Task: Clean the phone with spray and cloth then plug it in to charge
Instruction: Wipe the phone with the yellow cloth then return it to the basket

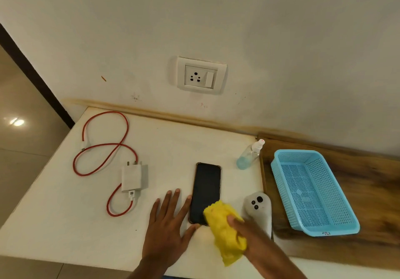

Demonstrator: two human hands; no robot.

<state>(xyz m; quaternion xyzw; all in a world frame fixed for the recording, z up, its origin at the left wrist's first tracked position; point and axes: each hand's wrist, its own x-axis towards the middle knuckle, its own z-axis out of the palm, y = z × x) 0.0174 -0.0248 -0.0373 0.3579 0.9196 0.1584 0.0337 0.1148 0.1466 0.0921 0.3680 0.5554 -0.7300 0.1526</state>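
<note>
On the white table (65,213), dark-screened phone (205,188) flat.

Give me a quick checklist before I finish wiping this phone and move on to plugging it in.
1. Phone flat, screen up on the table: ok.
2. Left hand steadying the phone's edge: ok.
3. Right hand holding the yellow cloth on the screen: ok.
4. Screen dry and clean: cannot tell.
5. Charger with red cable attached, within reach: ok.
6. Wall socket free: ok; switch position: cannot tell.
</note>
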